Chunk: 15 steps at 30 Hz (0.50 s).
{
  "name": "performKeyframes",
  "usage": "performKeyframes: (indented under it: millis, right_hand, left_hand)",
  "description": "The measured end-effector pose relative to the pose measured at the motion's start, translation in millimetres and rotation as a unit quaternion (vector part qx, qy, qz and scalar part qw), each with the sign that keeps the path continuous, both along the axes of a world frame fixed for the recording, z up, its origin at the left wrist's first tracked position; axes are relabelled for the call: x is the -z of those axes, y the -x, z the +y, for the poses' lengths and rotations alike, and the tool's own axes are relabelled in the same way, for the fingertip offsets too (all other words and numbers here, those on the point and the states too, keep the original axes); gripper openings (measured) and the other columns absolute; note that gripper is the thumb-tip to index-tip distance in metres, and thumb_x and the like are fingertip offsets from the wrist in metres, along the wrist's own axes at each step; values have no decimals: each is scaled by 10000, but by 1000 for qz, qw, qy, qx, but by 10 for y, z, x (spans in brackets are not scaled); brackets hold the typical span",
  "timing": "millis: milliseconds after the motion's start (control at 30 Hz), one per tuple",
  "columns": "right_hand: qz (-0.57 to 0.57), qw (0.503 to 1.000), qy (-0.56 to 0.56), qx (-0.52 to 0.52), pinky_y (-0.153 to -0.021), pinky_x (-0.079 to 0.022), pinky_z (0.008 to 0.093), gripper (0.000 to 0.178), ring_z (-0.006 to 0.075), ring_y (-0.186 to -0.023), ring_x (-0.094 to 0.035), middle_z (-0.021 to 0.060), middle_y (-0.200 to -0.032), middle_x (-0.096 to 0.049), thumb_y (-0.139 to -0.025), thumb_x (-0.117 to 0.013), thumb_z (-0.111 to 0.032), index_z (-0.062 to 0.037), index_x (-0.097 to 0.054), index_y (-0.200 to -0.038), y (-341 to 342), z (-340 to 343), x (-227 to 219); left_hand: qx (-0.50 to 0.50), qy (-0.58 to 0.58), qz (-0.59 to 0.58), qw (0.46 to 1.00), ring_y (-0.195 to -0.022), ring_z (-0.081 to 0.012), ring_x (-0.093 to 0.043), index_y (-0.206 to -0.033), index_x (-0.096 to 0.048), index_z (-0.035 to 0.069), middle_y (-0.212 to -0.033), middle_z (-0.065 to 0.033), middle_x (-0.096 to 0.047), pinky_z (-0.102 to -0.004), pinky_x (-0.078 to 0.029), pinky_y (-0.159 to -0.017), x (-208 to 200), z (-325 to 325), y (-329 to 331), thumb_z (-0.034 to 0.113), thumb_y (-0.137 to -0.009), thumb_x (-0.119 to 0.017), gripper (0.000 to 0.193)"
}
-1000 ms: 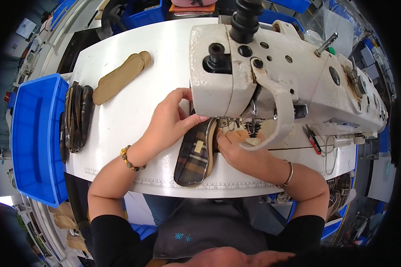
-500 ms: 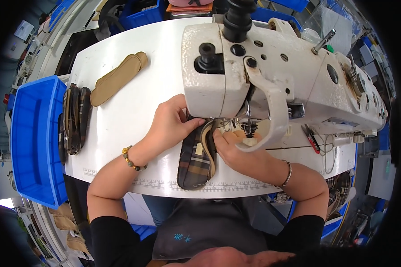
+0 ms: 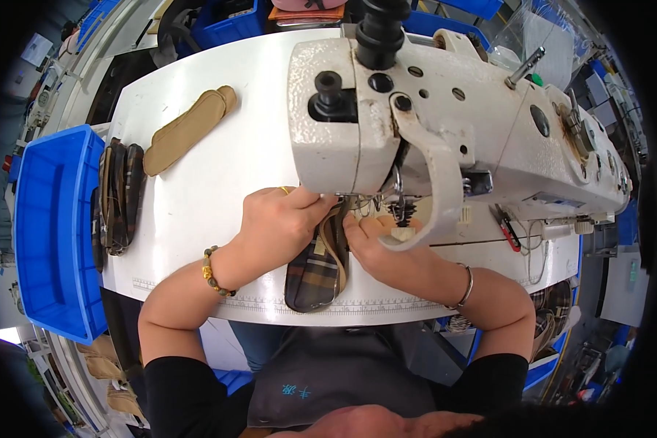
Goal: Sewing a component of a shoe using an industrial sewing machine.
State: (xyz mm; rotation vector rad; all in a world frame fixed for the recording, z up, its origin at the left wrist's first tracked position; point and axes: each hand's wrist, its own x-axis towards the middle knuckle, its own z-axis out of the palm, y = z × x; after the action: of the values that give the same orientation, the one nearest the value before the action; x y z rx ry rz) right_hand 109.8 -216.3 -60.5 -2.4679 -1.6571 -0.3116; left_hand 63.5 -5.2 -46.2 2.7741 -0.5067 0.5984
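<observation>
A dark plaid fabric shoe upper (image 3: 311,274) with a tan edge lies under the head of a white sewing machine (image 3: 328,146). At its far left side my left hand (image 3: 279,225) is closed, with thumb and fingers pinched on the fabric beside the presser foot. My right hand (image 3: 387,244) holds the tan edge from the right, just in front of the foot. Some of its fingers are hidden behind the machine's curved white guard (image 3: 445,190). The machine head covers the far end of the upper.
Stacked tan sole-shaped pieces (image 3: 190,130) lie at the far left of the white table (image 3: 263,87). Folded plaid uppers (image 3: 120,193) stand beside a blue bin (image 3: 55,233) at the left edge. Red-handled thread snips (image 3: 509,232) lie right of the machine.
My left hand has turned over the fabric, its knuckles now higher and its fingers curled in near the foot. The upper's near part shows more covered by that hand. The view has shifted slightly.
</observation>
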Motion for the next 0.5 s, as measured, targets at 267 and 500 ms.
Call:
performKeyframes:
  millis: [267, 500]
  right_hand:
    - [9, 1000, -14, -5, -546, -544, 348, 310, 247, -669, -690, 105, -816, -681, -751, -618, -57, 4, -654, -1053, -3, -6, 32]
    - [0, 998, -56, -20, -523, -535, 350, 276, 236, -639, -681, 94, -750, -662, -695, -640, -57, -7, -662, -966, -43, -8, 97]
  left_hand:
    - [13, -35, -44, 998, -562, -151, -608, -920, -761, 128, -815, 27, -637, -283, -489, -504, 42, 30, 3, 119, -712, -732, 210]
    - [-38, 223, 127, 966, -603, -225, -645, -906, -766, 101, -856, -81, -689, -333, -518, -556, 35, 155, -118, 139, -743, -801, 171]
